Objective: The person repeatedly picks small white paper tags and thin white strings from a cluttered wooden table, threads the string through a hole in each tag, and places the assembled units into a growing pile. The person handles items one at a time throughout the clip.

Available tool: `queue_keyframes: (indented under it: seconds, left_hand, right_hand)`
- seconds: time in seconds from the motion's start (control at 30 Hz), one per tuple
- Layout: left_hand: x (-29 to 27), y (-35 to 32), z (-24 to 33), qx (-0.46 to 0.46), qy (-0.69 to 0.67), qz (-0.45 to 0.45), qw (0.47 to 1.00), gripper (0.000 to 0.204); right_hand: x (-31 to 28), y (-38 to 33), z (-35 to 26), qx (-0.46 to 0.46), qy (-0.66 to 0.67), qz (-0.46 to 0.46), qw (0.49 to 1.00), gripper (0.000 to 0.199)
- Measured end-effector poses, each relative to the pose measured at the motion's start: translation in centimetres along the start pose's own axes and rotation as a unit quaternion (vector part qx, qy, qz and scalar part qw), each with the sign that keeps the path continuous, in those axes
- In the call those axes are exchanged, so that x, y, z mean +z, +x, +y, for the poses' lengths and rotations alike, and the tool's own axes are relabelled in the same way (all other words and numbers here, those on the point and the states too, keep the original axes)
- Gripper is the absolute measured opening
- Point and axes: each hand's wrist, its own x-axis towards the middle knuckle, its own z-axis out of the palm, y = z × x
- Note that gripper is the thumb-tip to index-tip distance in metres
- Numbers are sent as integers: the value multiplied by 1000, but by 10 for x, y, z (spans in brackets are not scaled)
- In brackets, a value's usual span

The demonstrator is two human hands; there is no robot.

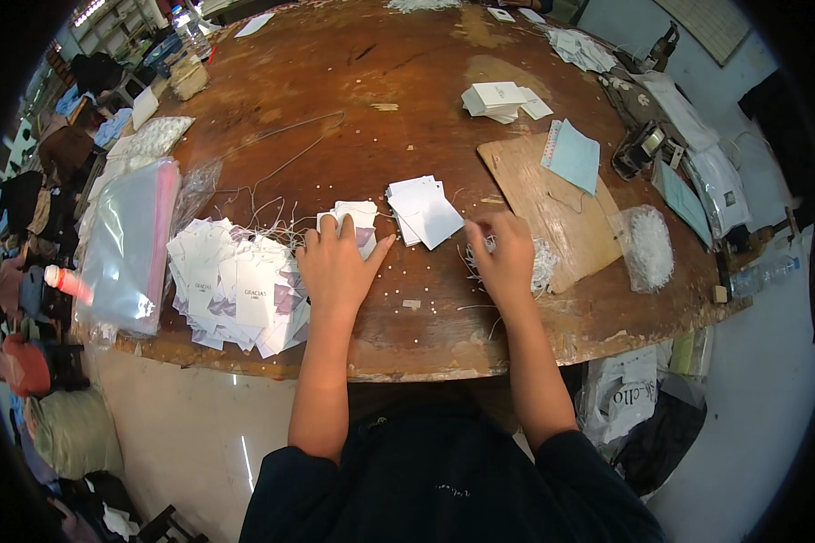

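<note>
My left hand (340,271) lies palm down with its fingers stretched out, the fingertips on a few white paper tags (360,215). Beside it on the left spreads a large heap of white tags (235,290), with loose strings trailing from its far side. A small stack of blank white cards (423,213) sits between my two hands. My right hand (507,258) is closed, thumb and fingers drawn together, over a tangle of white strings (543,264). Whatever its fingertips pinch is too small to make out.
A thin wooden board (552,213) carries a light blue notebook (573,156). Right of it lies a bag of white strings (647,249). More card stacks (495,100) are farther back. Clear plastic bags (131,249) rest at the left edge of the brown table (380,127).
</note>
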Motion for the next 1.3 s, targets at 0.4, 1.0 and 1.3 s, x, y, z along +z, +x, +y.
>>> queue_keyframes:
  seconds: [0.4,1.0,1.3]
  left_hand:
    - [-34,-60,-83,-98,10,158,982,46]
    - [-16,-21,-38,2,-44,78,996,60]
    - [-24,-8,-29,-27,-56,-56,997,69]
  right_hand:
    - [27,1,-22,-6,-120,-160,980,47]
    - [36,-10,-16,-43,-90,-81,992,39]
    - [33,-14,-12,-35,-71,-87,993,41]
